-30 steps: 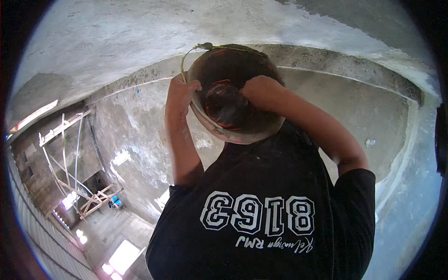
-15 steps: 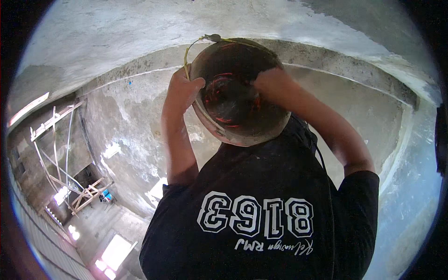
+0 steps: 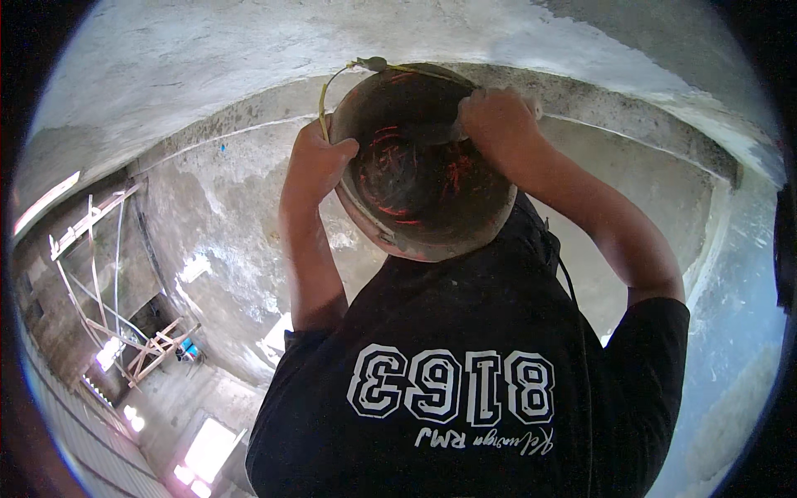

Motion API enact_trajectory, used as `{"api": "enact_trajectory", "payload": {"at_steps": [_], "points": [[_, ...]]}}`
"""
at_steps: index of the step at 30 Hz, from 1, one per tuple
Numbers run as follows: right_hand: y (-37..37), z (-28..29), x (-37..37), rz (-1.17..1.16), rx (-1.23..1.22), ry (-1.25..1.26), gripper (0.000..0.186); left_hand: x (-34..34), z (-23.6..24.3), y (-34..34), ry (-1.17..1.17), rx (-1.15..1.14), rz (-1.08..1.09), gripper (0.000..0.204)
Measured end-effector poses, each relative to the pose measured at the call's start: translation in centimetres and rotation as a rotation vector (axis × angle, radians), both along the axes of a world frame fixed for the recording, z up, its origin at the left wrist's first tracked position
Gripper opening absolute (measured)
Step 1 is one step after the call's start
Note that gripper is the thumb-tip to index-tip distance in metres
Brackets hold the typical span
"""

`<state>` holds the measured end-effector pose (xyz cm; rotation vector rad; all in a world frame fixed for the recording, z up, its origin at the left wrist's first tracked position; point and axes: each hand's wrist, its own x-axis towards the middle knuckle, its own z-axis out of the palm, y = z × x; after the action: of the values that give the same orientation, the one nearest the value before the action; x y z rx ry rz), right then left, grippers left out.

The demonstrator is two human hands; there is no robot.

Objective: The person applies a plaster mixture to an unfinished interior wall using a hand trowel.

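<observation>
In front of my chest is a round bucket [image 3: 407,178], tilted so that its dark, smeared inside with red streaks shows. A thin yellow handle [image 3: 321,104] with a dark grip piece arches over its far rim. My left hand [image 3: 320,162] is closed on the bucket's left rim, the thumb lying over the edge. At the right of the bucket's mouth, my right hand [image 3: 502,124] is closed round a trowel. Its greyish blade [image 3: 432,133] reaches into the bucket and blurs against the dark inside. Most of the trowel's handle is hidden by my fingers.
A rough, patchy plastered wall [image 3: 232,199] surrounds me, with a pale ledge along it. At the left stands a wooden frame [image 3: 149,353] of poles and planks, with a blue object [image 3: 189,347] beside it. Bright light patches [image 3: 210,448] lie at the lower left.
My right hand has risen out of the bucket toward its right rim, bringing the trowel blade into sight. My left hand keeps its hold, and the bucket has shifted slightly left.
</observation>
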<state>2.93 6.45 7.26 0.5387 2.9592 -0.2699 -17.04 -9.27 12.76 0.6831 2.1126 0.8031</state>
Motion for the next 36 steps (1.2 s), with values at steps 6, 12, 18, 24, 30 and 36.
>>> {"api": "enact_trajectory", "payload": {"at_steps": [6,12,18,24,30,36], "points": [[-0.6,-1.6,0.5,0.084,-0.237,-0.167,0.011,-0.3,-1.1,0.2,-0.004,-0.042,-0.021,0.031],[-1.4,-1.0,2.2,0.337,-0.263,-0.237,0.012,-0.2,-1.1,1.1,0.036,-0.069,-0.021,0.029],[-0.1,0.5,1.7,0.296,-0.315,-0.229,0.011,0.2,-0.6,1.9,-0.007,-0.049,-0.062,0.030],[1.1,-0.3,-0.8,0.220,-0.105,-0.265,0.011,0.8,-1.0,2.6,0.062,-0.097,-0.094,0.030],[-0.8,-0.8,0.3,0.207,-0.275,-0.380,0.011,0.8,-1.8,3.3,0.035,-0.070,-0.128,0.029],[-0.1,-0.1,1.2,0.153,-0.437,-0.472,0.021,1.0,-1.6,3.6,0.086,-0.085,-0.159,0.028]]}}
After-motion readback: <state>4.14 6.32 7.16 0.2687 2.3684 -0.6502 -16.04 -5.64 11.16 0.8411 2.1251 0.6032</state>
